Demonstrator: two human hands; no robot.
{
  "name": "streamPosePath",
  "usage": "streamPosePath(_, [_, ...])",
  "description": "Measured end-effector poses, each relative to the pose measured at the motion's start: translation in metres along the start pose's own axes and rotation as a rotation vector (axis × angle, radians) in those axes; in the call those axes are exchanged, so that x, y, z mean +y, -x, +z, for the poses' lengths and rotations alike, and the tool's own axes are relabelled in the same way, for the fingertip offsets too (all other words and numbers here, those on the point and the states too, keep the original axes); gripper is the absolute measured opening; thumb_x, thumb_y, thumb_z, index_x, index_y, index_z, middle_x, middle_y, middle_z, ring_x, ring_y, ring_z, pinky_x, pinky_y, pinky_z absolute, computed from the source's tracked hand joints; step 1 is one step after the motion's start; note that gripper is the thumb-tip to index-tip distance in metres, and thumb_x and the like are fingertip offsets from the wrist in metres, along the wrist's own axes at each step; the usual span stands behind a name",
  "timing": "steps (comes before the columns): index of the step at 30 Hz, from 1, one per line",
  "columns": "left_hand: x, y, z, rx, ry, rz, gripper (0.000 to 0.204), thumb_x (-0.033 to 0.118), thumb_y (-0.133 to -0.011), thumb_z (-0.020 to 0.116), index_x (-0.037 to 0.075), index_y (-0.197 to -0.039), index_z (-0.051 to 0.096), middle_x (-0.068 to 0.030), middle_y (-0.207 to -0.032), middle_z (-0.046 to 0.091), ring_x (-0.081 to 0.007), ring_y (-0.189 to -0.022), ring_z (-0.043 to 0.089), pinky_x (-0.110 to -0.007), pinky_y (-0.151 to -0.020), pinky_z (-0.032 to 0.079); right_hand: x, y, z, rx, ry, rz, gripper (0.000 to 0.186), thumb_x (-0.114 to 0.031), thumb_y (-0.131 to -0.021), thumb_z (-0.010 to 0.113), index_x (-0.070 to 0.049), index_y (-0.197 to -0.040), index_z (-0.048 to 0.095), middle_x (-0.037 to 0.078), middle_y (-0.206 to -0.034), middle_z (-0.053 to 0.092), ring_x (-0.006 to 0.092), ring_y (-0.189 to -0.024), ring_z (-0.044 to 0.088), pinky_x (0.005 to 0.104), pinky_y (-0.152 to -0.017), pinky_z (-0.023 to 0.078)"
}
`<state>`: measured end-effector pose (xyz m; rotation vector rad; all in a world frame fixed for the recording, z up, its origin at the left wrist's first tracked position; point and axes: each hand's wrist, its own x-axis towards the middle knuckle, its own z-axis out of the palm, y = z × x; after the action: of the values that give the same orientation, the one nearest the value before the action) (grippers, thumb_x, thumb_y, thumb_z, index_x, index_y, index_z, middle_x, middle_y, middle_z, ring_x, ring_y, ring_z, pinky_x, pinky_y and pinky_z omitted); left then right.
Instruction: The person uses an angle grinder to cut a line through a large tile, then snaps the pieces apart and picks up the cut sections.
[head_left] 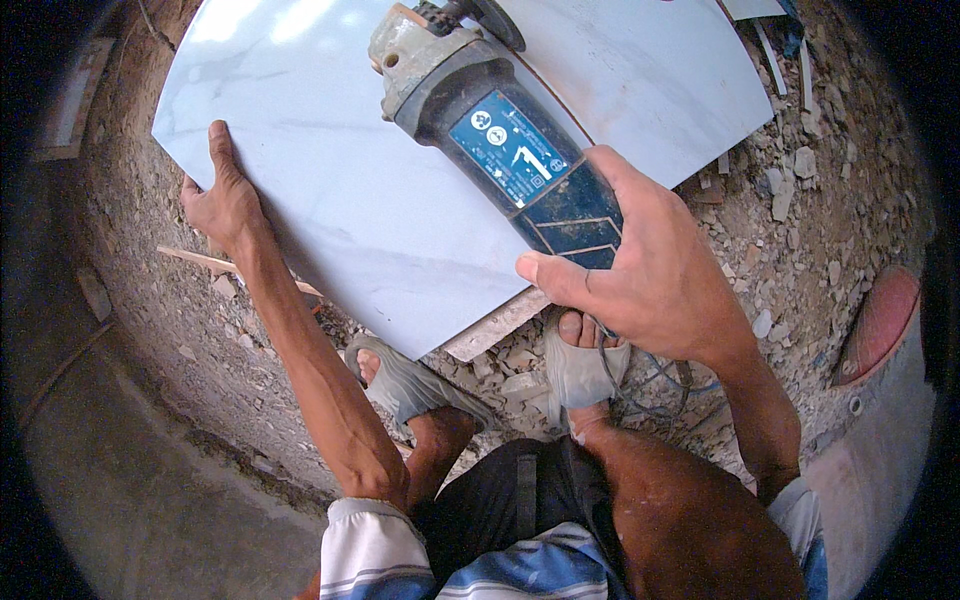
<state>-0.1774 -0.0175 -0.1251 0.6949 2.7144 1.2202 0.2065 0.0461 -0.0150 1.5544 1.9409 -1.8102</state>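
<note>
A blue and grey angle grinder (500, 150) lies in the grip of my right hand (665, 265), its body slanting up and to the left. Its dark disc (497, 22) shows at the top edge, above the tile; whether it spins or touches the surface I cannot tell. Beneath it is a large white tile (370, 240) with grey marbling. A thin dark line, a cut or a seam, runs across it beside the grinder. My left hand (228, 200) holds the tile's left edge, thumb on top and the other fingers partly hidden at and below the rim.
Broken tile rubble (780, 200) covers the ground around. My sandalled feet are close to the tile's near edge, by a pale support strip (495, 325). A cable (680, 395) trails by the right foot. A reddish rounded object (880, 325) is at the right; thin wood (200, 258) lies left.
</note>
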Motion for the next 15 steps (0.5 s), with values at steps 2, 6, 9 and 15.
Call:
streamPosePath(2, [-0.004, -0.003, 0.000, -0.005, 0.019, -0.008, 0.076, 0.053, -0.092, 0.091, -0.007, -0.133, 0.073, -0.0182, -0.118, 0.081, -0.0265, -0.101, 0.077, -0.038, -0.094, 0.061, 0.003, 0.002, 0.001, 0.022, -0.012, -0.040, 0.059, -0.036, -0.087, 0.092, 0.001, -0.123, 0.065, 0.015, -0.097, 0.074, 0.0254, -0.084, 0.073, 0.0404, -0.081, 0.059])
streamPosePath(6, [-0.002, -0.002, 0.004, -0.001, 0.020, -0.009, 0.081, 0.055, -0.091, 0.091, -0.011, -0.133, 0.071, -0.0210, -0.121, 0.080, -0.0282, -0.105, 0.076, -0.039, -0.097, 0.060, 0.002, 0.008, 0.000, 0.005, -0.032, 0.015, 0.057, -0.034, -0.087, 0.091, 0.001, -0.123, 0.064, 0.014, -0.094, 0.074, 0.0248, -0.083, 0.073, 0.0406, -0.081, 0.059])
streamPosePath(9, [0.002, 0.001, 0.004, 0.020, 0.006, -0.026, 0.087, 0.057, -0.090, 0.092, -0.016, -0.133, 0.069, -0.0243, -0.125, 0.078, -0.0303, -0.110, 0.076, -0.040, -0.099, 0.060, 0.007, 0.012, 0.003, 0.017, -0.068, 0.007, 0.055, -0.032, -0.089, 0.091, 0.000, -0.123, 0.064, 0.013, -0.089, 0.074, 0.0233, -0.080, 0.074, 0.0396, -0.078, 0.059])
streamPosePath(15, [0.003, -0.001, 0.002, 0.043, -0.054, -0.053, 0.098, 0.062, -0.085, 0.093, -0.016, -0.136, 0.063, -0.0267, -0.126, 0.076, -0.0319, -0.111, 0.075, -0.040, -0.101, 0.059, 0.014, 0.015, 0.009, 0.082, -0.019, -0.098, 0.048, -0.023, -0.091, 0.089, 0.001, -0.122, 0.062, 0.010, -0.082, 0.073, 0.0177, -0.067, 0.075, 0.0346, -0.067, 0.059])
